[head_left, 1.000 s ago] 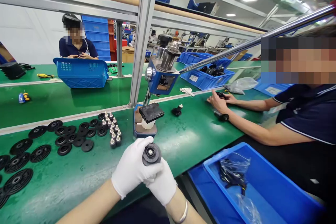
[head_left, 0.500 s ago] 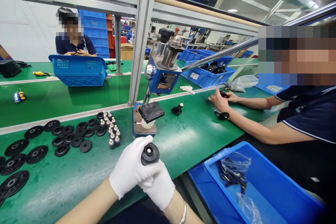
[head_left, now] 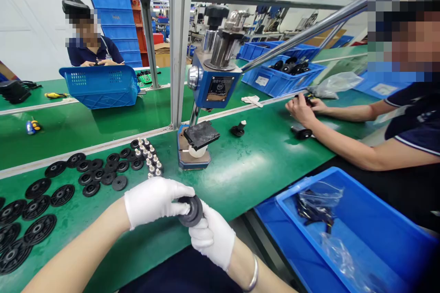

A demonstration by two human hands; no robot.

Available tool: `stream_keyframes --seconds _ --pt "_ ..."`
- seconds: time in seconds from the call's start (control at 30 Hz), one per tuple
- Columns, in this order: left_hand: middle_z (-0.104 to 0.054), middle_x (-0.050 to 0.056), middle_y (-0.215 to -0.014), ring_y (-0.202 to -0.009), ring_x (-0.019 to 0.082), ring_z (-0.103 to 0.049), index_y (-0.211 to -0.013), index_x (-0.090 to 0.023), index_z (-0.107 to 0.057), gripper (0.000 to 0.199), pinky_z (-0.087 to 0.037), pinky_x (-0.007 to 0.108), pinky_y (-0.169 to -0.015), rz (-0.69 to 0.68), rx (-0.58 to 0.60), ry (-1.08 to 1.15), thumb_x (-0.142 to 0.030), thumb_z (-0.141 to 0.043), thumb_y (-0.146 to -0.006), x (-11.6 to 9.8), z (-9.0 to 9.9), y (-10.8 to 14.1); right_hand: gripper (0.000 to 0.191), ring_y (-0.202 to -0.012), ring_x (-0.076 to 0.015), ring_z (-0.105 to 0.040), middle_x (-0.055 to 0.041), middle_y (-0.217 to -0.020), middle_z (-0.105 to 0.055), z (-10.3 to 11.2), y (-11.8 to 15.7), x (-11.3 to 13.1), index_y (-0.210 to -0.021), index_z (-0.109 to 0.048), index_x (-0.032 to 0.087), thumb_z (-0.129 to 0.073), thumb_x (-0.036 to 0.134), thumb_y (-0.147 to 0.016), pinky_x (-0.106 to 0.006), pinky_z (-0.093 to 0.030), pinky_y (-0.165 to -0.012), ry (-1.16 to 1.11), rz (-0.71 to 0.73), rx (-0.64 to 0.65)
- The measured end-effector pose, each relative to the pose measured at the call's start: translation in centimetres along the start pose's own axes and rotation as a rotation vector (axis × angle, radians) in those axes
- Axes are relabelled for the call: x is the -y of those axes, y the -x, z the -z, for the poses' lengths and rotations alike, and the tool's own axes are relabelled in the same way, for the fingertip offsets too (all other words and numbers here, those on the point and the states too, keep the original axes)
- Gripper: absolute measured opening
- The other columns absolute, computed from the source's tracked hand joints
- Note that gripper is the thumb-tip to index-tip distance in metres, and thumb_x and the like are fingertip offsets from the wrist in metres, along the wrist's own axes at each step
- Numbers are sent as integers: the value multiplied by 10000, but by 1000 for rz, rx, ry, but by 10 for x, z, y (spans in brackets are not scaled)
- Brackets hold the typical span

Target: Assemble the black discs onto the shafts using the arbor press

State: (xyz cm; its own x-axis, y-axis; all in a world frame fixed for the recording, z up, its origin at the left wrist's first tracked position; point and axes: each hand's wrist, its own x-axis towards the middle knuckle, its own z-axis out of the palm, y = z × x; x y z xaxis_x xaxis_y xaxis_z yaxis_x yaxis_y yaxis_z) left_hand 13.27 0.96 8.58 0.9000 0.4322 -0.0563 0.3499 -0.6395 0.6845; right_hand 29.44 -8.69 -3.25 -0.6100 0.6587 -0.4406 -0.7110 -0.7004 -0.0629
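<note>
A round black plastic wheel [head_left: 195, 213] is held between both my white-gloved hands, over the front edge of the green bench. My left hand [head_left: 154, 201] pinches it from the left, its fingertips at the wheel's centre. My right hand [head_left: 213, 236] grips the rim from the right, fingers curled; part of the wheel is hidden behind the fingers. Beyond them stands a blue hand press [head_left: 216, 82] with a black block [head_left: 201, 135] at its base. Left of the press are several black parts with white tips [head_left: 150, 158], small black discs [head_left: 108, 177] and larger black wheels [head_left: 37, 187].
A black part with a white tip [head_left: 238, 128] lies right of the press. A blue bin [head_left: 381, 224] with bagged parts sits at lower right. A co-worker's hands [head_left: 304, 109] handle a black part at right. A person sits behind a blue basket [head_left: 99, 87].
My left hand has shifted left and now holds the wheel by its centre from the side. The wheel has tilted, its face turned towards the left hand. The camera view has shifted slightly.
</note>
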Motion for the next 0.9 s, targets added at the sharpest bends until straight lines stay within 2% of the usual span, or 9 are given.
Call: stream_keyframes --seconds 0.07,0.13,0.27,0.4,0.5,0.6,0.67,0.73,0.9 --pt "-745 -14 -926 -771 188 -701 -1070 -300 -683 231 -510 235 -709 -1 -5 -88 -309 -556 -877 -1 -3 -2 620 -300 -16 -47 107 -374 -178 -1 0 -1 -498 -281 196 -188 551 -997 -135 -83 -276 -10 19 -43" --pt "-741 -11 -934 -785 188 -700 -1099 -295 -668 255 -509 237 -714 -4 -21 -135 -276 -530 -885 0 -11 -2 618 -307 -20 -65 102 -385 -195 -3 1 -4 -508 -298 191 -192 550 -999 -136 -91 -285 -16 70 -80" --pt "-687 -40 -1176 -1052 176 -654 -1164 -313 -643 334 -475 255 -939 30 -156 -38 -202 -528 -871 8 -30 -1 459 -339 -20 -130 100 -443 -287 -11 2 -8 -664 -466 176 -434 526 -959 -131 -134 -321 48 302 -156" --pt "-671 -44 -1207 -1094 149 -632 -1133 -290 -667 320 -458 248 -999 76 -276 124 -181 -531 -864 14 -41 1 354 -366 -18 -155 105 -470 -333 -12 3 -7 -775 -515 183 -634 505 -859 -128 -162 -338 153 511 -175" --pt "-670 -41 -1210 -1101 153 -629 -1166 -287 -651 369 -461 259 -1008 13 -189 144 -159 -560 -833 16 -36 4 356 -339 -15 -115 124 -433 -282 -3 5 -3 -726 -489 183 -607 480 -885 -123 -148 -313 120 364 -45" --pt "-642 -56 -1254 -1133 136 -611 -1231 -300 -609 552 -474 252 -997 -40 -104 137 -21 -461 -779 20 -28 6 432 -304 -10 -75 128 -406 -243 9 5 2 -613 -402 187 -548 458 -916 -120 -122 -273 65 169 121" --pt "-635 -65 -1264 -1140 130 -607 -1249 -304 -595 626 -481 256 -994 -31 -121 129 20 -417 -744 23 -25 6 505 -279 -3 -53 128 -382 -212 15 3 4 -539 -309 200 -538 459 -907 -122 -105 -250 59 123 170" --pt "-641 -64 -1255 -1141 137 -606 -1233 -295 -610 586 -473 271 -1011 -10 -176 104 3 -425 -763 24 -25 5 564 -255 0 -60 126 -351 -189 18 0 6 -495 -236 213 -550 473 -885 -126 -114 -237 60 92 219" --pt "-651 -35 -1246 -1141 144 -606 -1209 -254 -634 473 -461 274 -1029 8 -230 68 -54 -426 -834 26 -31 4 593 -230 -2 -53 125 -323 -188 20 -3 4 -483 -200 213 -529 510 -876 -128 -122 -225 103 64 273"
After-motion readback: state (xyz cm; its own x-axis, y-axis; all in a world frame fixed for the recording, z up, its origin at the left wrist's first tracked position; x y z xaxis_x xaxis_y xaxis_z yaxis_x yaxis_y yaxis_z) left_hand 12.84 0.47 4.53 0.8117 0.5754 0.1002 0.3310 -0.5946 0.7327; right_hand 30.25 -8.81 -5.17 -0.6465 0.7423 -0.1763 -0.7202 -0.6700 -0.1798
